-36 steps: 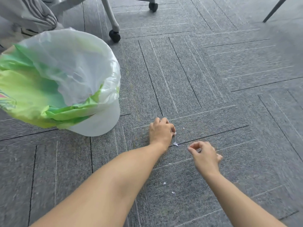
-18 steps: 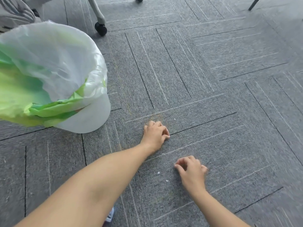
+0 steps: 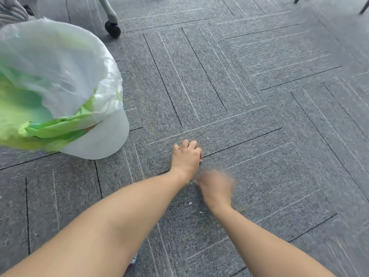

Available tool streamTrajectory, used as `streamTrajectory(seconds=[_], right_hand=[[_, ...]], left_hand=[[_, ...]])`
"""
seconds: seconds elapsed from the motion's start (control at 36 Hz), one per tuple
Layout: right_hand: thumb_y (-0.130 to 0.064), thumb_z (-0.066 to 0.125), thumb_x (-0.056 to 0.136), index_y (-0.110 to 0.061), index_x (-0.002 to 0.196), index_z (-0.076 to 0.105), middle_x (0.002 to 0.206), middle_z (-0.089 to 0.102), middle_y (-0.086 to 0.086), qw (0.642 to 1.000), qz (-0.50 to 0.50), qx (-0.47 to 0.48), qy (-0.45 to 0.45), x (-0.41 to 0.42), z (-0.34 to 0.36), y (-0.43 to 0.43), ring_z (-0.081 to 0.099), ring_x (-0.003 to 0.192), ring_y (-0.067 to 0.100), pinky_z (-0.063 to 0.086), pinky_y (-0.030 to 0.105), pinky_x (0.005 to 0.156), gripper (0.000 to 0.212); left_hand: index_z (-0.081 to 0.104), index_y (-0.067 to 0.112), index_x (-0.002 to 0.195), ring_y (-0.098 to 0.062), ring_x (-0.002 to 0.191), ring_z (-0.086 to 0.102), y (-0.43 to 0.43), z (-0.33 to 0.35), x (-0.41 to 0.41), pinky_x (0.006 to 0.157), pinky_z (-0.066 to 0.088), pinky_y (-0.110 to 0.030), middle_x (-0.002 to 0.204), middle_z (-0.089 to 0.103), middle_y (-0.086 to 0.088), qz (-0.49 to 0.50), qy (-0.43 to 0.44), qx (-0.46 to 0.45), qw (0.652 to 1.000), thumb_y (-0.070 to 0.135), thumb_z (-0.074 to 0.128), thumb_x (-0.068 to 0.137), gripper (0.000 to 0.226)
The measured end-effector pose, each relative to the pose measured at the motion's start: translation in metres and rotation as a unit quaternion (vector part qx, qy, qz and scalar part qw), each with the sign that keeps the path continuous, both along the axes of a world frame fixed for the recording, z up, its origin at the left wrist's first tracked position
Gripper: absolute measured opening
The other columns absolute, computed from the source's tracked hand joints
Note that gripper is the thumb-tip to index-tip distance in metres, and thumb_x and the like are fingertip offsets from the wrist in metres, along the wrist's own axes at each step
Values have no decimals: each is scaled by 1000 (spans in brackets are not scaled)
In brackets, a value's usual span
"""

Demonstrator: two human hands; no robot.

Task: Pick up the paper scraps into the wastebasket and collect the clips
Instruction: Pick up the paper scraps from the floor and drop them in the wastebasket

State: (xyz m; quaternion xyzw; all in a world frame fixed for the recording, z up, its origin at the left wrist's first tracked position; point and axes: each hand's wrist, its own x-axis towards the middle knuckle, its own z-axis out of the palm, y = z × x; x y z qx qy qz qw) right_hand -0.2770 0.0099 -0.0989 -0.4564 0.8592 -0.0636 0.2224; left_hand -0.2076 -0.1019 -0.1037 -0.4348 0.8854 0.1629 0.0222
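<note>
Closest in, the bare left forearm (image 3: 111, 222) and right forearm (image 3: 259, 236) both reach out over the carpet (image 3: 279, 176), which is grey, short and nubbly, laid in long rectangular tiles with dark seams and thin pale stripes in a sort of herringbone. Two tiny white paper scraps (image 3: 190, 203) with ragged edges lie on the carpet just left of the right wrist, a bit apart from each other. The right hand (image 3: 214, 186) is down at the carpet, but it's one big motion smear, so honestly can't tell whether the fingers are spread or pinching anything. Just past it, the left hand (image 3: 186, 156) sits knuckles-up on the carpet with the fingers curled under. Whether something's tucked inside, I can't tell from this angle. A third scrap (image 3: 207, 138), just a white fleck, lies a little beyond the left knuckles. Off to the left is the wastebasket (image 3: 99, 142), round, smooth white plastic, lined with a thin, crinkly, see-through white bag (image 3: 60, 66) that folds over the rim, and there's crumpled bright green sheet stuff (image 3: 50, 128) bunched up inside. Behind it, a black chair caster (image 3: 112, 30) on a pale grey leg rests on the carpet, with some grey striped fabric (image 3: 10, 11) in the far left corner and thin dark legs (image 3: 364, 7) way off at the far right
</note>
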Motion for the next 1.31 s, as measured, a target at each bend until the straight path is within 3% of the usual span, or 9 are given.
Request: streamTrajectory(seconds=[0.17, 0.53, 0.72, 0.83, 0.94, 1.03, 1.14, 1.22, 1.31], right_hand=[[-46, 67, 84, -35, 91, 60, 95, 57, -16, 1000, 10, -18, 10, 0, -1, -4, 48, 98, 12, 24, 35, 87, 14], [-41, 57, 92, -36, 97, 58, 98, 50, -13, 993, 105, 12, 47, 5, 1, -11, 44, 96, 12, 28, 34, 89, 7], [-23, 54, 93, -27, 106, 51, 105, 48, -6, 981, 151, 81, 90, 18, 12, -12, 45, 103, 16, 32, 37, 93, 14], [-30, 50, 96, -30, 96, 51, 100, 49, -10, 993, 101, -61, 9, 27, 63, -46, 47, 100, 12, 31, 34, 91, 2], [-26, 59, 93, -29, 93, 57, 94, 50, -14, 963, 104, -236, -74, 53, 149, -97, 48, 89, 8, 22, 30, 84, 4], [-29, 64, 91, -29, 91, 61, 95, 53, -15, 927, 128, -332, -121, 77, 201, -129, 52, 90, 9, 33, 32, 89, 3], [-29, 69, 87, -26, 88, 68, 97, 62, -7, 922, 211, -300, -126, 116, 237, -177, 56, 96, 15, 39, 34, 90, 3], [-28, 70, 85, -31, 84, 71, 97, 66, -6, 935, 242, -247, -77, 138, 246, -206, 53, 104, 20, 32, 34, 83, 3], [-25, 65, 88, -34, 88, 73, 97, 70, -8, 940, 254, -226, -8, 150, 247, -218, 48, 108, 18, 23, 36, 85, 12]], left_hand=[[58, 20, 112, -22, 114, 36, -1, 3, -3, 98, 29, -44, 118, 47, -1, -6, -31, 17, 999, 23, 57, 93, 20], [55, 28, 95, -9, 96, 48, 13, 51, 79, 100, 33, -33, 102, 46, 12, 58, 106, 110, 987, 29, 54, 97, 2], [56, 23, 94, 0, 59, 44, 25, 135, 106, 57, 35, -13, 97, 42, 14, 70, 234, 144, 959, 24, 55, 97, 3], [57, 22, 94, 0, 62, 45, 19, 195, 127, 59, 36, -12, 98, 43, 11, 46, 294, 68, 952, 19, 61, 94, 5], [60, 19, 92, -1, 60, 44, -11, 244, 160, 62, 38, -17, 96, 44, 9, 90, 331, -57, 937, 16, 64, 92, 5], [61, 19, 90, 1, 63, 45, -44, 257, 192, 70, 39, -22, 98, 46, 6, 171, 308, -90, 932, 18, 64, 91, 4], [64, 18, 88, -11, 73, 49, -89, 254, 227, 77, 40, -29, 101, 50, 1, 248, 224, -80, 939, 21, 66, 90, 4], [69, 20, 83, -18, 83, 57, -112, 255, 242, 76, 43, -29, 94, 61, 1, 282, 163, -54, 944, 21, 70, 87, 4], [74, 20, 79, -16, 62, 69, -120, 263, 250, 65, 54, -29, 79, 72, 4, 295, 141, -29, 945, 16, 68, 86, 10]])
